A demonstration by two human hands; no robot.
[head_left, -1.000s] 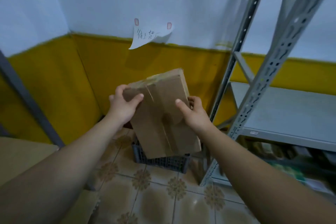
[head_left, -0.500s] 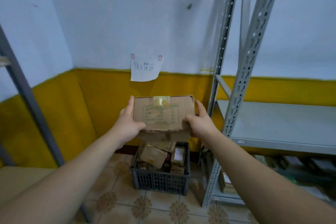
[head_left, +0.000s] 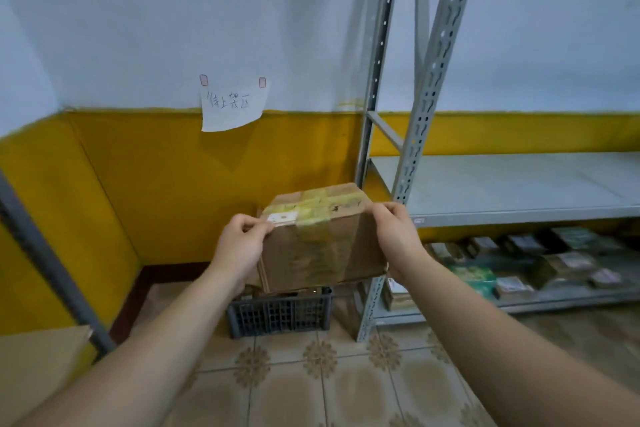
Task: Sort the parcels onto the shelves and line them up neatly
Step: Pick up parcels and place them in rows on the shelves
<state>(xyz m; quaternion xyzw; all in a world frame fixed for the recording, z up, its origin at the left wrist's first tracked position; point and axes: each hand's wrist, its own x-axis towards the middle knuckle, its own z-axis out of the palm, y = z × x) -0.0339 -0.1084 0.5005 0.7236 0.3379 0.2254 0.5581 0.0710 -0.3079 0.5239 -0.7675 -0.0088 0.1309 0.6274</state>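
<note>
A brown cardboard parcel [head_left: 323, 246] with yellowish tape and a small white label is held in the air above a dark plastic crate [head_left: 280, 314]. My left hand [head_left: 240, 246] grips its left end, thumb on the top edge. My right hand [head_left: 396, 239] grips its right end. The parcel's top tilts toward me. To the right stands a grey metal rack whose middle shelf [head_left: 502, 191] is bare. Its bottom shelf [head_left: 554, 295] carries several small parcels.
A grey rack upright [head_left: 420, 121] rises just right of the parcel. A handwritten paper note [head_left: 233, 104] is taped to the wall. A dark post [head_left: 45, 253] and a cardboard surface [head_left: 38, 357] lie at the left. The floor is tiled.
The parcel has been turned in both hands so its taped top now faces me, and it sits lower and further right. The view has swung right toward the rack.
</note>
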